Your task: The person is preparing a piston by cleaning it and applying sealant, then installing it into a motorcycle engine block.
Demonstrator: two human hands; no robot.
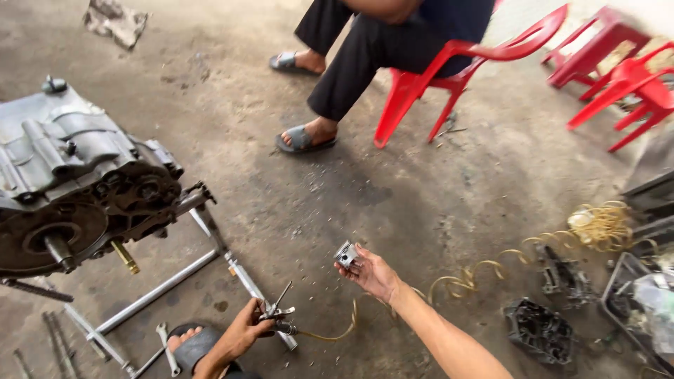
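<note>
So, right hand [372, 272] pinches small piston [345, 254] in fingertips, raised off floor prob for blowing clean; left hand [242, 333] fingers wrapped round air blow gun [275, 314], nozzle aimed at it, engine [77, 182] on stand [210, 238] nearby

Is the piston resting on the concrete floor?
No. The right hand holds the piston up at its fingertips, above the floor, while the left hand holds a metal tool.
</note>
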